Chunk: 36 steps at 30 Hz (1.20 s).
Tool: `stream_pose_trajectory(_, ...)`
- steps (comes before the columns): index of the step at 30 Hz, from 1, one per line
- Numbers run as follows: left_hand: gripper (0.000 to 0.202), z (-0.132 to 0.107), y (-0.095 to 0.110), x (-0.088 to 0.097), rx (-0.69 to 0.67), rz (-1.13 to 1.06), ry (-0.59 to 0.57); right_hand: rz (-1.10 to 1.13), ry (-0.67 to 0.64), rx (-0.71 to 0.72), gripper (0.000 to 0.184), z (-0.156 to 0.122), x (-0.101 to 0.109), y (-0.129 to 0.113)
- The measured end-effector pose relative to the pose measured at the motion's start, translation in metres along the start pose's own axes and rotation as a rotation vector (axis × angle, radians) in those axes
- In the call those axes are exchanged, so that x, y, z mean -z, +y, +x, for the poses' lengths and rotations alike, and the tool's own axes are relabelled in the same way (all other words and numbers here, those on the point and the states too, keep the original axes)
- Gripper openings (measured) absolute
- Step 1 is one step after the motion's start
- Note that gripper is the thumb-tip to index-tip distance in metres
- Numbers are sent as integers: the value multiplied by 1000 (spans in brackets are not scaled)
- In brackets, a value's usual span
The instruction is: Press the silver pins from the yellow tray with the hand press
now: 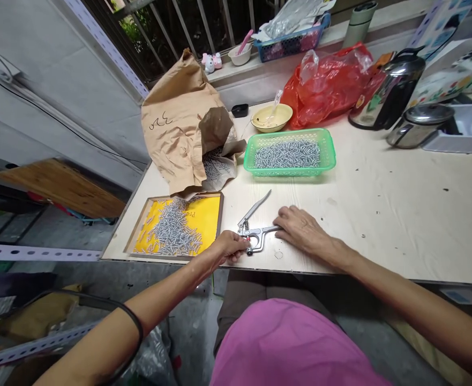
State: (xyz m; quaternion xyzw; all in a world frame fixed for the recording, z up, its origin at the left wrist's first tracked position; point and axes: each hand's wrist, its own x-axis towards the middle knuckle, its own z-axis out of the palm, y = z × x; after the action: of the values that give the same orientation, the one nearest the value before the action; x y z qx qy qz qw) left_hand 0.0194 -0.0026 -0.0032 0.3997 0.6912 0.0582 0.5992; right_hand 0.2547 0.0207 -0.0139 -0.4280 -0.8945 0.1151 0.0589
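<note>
A metal plier-like hand tool (255, 228) lies on the pale table (380, 203) near its front edge, one handle raised. My right hand (300, 229) rests on the tool's lower handle, fingers curled over it. My left hand (230, 246) pinches at the tool's jaw, fingers closed on something too small to make out. Just left of it sits a shallow wooden tray (215, 222) with a yellow liner and a heap of small silver metal pieces (173, 228).
A green plastic basket (290, 169) full of silver pieces stands behind the tool. A torn brown paper bag (183, 128) spills more pieces. Further back are a yellow bowl (271, 118), a red plastic bag (328, 86), a kettle (388, 91) and a steel pot (418, 126).
</note>
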Motion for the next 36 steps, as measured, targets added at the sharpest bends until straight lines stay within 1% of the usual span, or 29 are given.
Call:
stream_pose_trajectory(1,40,1,-1,0,-1,6,7,-3,12,22,30,4,3,5)
stream_pose_trajectory(3,41,2,-2,-1,13,19,27,-31,22,67,66,18,8,18)
stream_pose_trajectory(4,40,2,-3,-2,20,22,36,-46,5,90,81,26,8,25)
stream_pose_trajectory(5,39,2,-3,-2,24,21,39,-54,-31,116,91,34,8,31)
stream_pose_trajectory(7,38,1,-2,-3,24,14,33,-52,-124,160,98,49,7,40)
stream_pose_trajectory(9,37,0,-2,-3,21,9,29,-43,-192,185,99,60,6,43)
stream_pose_trajectory(11,37,-1,-2,-3,24,12,32,-52,-204,183,99,64,6,42)
stream_pose_trajectory(13,38,-1,-2,-3,37,15,39,-82,-189,182,103,66,5,40)
stream_pose_trajectory(16,37,0,-1,-4,58,2,48,-112,-205,238,110,71,2,39)
stream_pose_trajectory(19,37,-1,0,-5,67,-13,48,-94,-252,297,110,81,0,39)
stream_pose_trajectory(23,35,-5,0,-7,74,-47,69,-96,-259,292,104,90,3,35)
stream_pose_trajectory(26,34,-7,-1,-8,70,-81,89,-117,-251,273,88,86,9,30)
stream_pose_trajectory(29,32,-9,-2,-9,68,-94,104,-124,-237,265,67,76,16,25)
stream_pose_trajectory(31,30,-12,-3,-10,58,-57,115,-120,-226,253,53,68,19,21)
stream_pose_trajectory(32,29,-14,-4,-11,28,-2,147,-116,-220,242,48,65,20,20)
stream_pose_trajectory(33,29,-16,-5,-12,-32,85,206,-110,-213,227,44,62,21,19)
stream_pose_trajectory(34,28,-18,-5,-13,-126,196,290,-104,-206,211,42,59,22,17)
stream_pose_trajectory(36,23,-20,-5,-18,-381,444,466,-93,-191,189,40,55,22,15)
